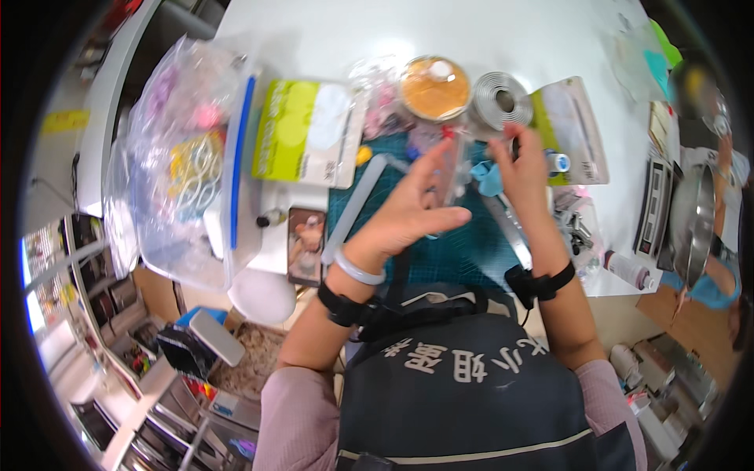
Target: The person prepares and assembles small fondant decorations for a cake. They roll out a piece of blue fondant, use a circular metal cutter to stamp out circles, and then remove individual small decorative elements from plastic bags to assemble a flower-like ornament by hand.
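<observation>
My left hand [415, 206] is spread above a green cutting mat [453, 253], thumb and fingers apart, beside a clear plastic piece [456, 168]; whether it touches that piece is unclear. My right hand [521, 171] hangs over the mat's right side with fingers bent, near a light-blue item [488, 178] and a metal ruler-like strip [509, 226]; I cannot tell whether anything is between its fingertips. A translucent white rod [356, 206] lies left of my left hand. Beyond the hands are a round container with orange contents [435, 88] and a grey coil of tape or cord [502, 101].
A clear plastic bin [182, 259] of bagged supplies stands at left. Green-and-white packages [306, 132] [570, 132] lie on both sides. A phone [306, 246] is near the front edge, a small bottle [627, 271] at right. Another person's arm [721, 182] shows beside a metal bowl [695, 226].
</observation>
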Tool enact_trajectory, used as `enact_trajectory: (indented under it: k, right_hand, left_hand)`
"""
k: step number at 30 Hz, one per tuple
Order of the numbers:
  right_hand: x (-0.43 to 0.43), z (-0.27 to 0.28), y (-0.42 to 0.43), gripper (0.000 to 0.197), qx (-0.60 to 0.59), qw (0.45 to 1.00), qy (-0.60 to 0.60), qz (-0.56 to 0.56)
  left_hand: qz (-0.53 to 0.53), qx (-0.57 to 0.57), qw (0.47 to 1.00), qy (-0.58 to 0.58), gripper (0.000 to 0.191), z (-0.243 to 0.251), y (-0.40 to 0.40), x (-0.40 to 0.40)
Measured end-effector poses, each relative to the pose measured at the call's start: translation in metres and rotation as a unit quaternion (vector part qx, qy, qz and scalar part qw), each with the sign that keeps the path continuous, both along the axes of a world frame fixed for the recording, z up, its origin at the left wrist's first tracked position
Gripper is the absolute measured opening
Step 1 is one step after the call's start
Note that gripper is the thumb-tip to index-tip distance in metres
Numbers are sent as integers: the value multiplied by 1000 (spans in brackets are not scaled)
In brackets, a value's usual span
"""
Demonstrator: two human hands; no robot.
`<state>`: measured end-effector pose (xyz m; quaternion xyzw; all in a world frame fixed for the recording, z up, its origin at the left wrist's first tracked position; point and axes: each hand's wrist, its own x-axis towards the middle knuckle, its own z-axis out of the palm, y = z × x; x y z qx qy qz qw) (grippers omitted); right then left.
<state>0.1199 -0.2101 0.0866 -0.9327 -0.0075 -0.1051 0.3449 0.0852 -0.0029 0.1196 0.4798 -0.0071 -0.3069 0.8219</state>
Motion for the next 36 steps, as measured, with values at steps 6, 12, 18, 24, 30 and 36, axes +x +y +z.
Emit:
enact_trajectory:
  k: [6, 12, 18, 24, 30, 36]
  right_hand:
    - [34, -17, 0, 35, -51, 996, -73, -4]
    - [60, -49, -11, 37, -153, 982, -107, -27]
    - [74, -50, -9, 39, -126, 986, -87, -72]
    - [80, -53, -12, 40, -62, 988, -90, -108]
    - [78, -48, -10, 44, 3, 986, -53, -161]
    - [45, -30, 4, 39, -178, 978, -71, -81]
  left_hand:
    - [-24, -9, 999, 28, 97, -24, 13, -59]
    - [-55, 6, 998, 21, 105, -21, 42, -86]
    - [-69, 6, 998, 0, 102, -14, 66, -95]
    - [-30, -8, 999, 7, 103, -23, 80, -98]
    - [-2, -15, 999, 34, 105, -16, 88, -90]
    - [28, 25, 998, 45, 112, -12, 93, -88]
